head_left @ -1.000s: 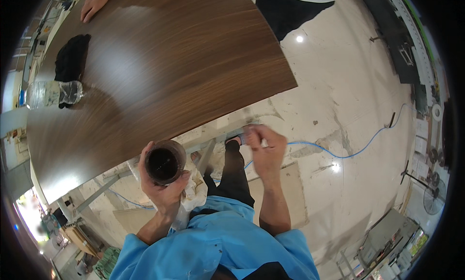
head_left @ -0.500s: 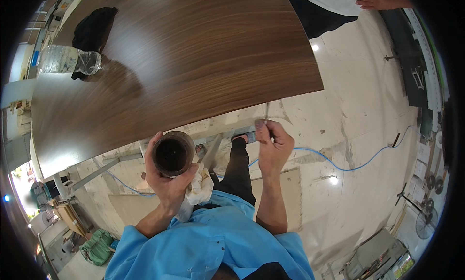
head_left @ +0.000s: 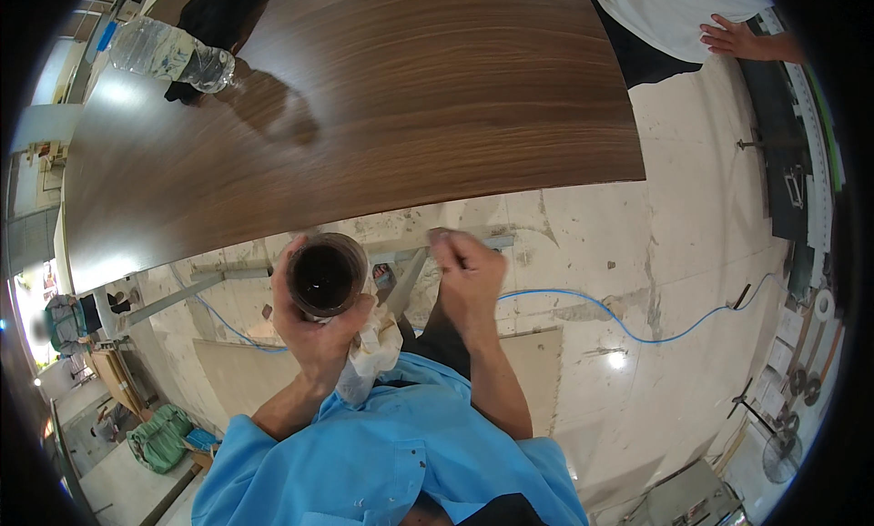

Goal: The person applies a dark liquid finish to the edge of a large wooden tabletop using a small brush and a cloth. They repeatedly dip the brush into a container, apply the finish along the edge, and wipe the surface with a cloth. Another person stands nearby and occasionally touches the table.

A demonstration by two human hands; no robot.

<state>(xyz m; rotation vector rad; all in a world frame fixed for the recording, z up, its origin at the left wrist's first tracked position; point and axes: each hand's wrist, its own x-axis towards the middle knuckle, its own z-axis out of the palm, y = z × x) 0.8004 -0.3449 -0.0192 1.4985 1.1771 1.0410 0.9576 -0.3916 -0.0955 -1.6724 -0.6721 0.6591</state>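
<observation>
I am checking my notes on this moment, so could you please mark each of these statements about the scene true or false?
1. The left hand holds a round jar of dark liquid. True.
2. A pale rag is bunched under that jar. True.
3. The right hand rests flat on the wooden panel. False: it is closed at the panel's near edge.
4. The plastic bottle stands upright. False: it lies on its side.
5. The blue cable lies on the floor. True.
</observation>
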